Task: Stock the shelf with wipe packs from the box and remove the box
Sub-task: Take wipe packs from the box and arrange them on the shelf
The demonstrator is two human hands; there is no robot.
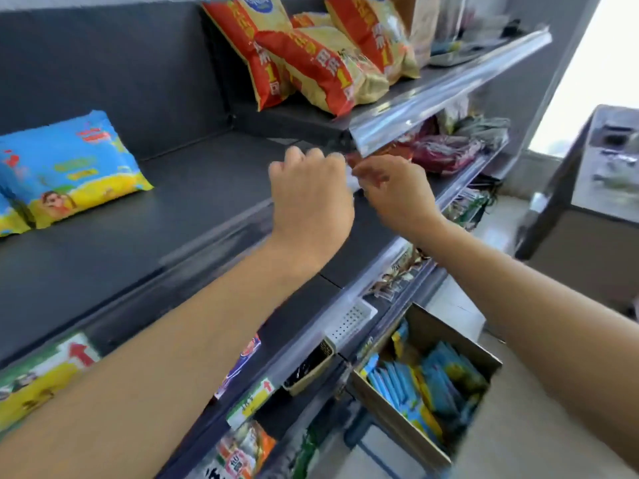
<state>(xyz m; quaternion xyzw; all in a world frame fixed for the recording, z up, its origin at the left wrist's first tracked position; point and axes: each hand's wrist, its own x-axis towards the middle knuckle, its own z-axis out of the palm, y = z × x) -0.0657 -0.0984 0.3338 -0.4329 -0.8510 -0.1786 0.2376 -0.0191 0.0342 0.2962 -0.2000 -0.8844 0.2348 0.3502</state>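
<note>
Dark grey shelf [193,216], middle tier: one blue-and-yellow wipe pack [69,167] lies flat at far left, touching a second pack [10,216] cut off by the left edge. Cardboard box [387,413], open-topped, stands low at near right beside the lower tiers and holds more blue wipe packs [428,385] on edge. Left hand [311,191], raised over the shelf's front middle: back to the camera, fingers curled under, their contents hidden, so a hold cannot be told. Right hand [394,191], just beside it and nearly touching: fingers bent toward the left hand, blurred; whether they pinch anything cannot be told. Upper tier, far right: red-and-yellow snack bags [321,63] behind a clear price rail [449,81]. Lower tier, near: white perforated basket [349,323].
</note>
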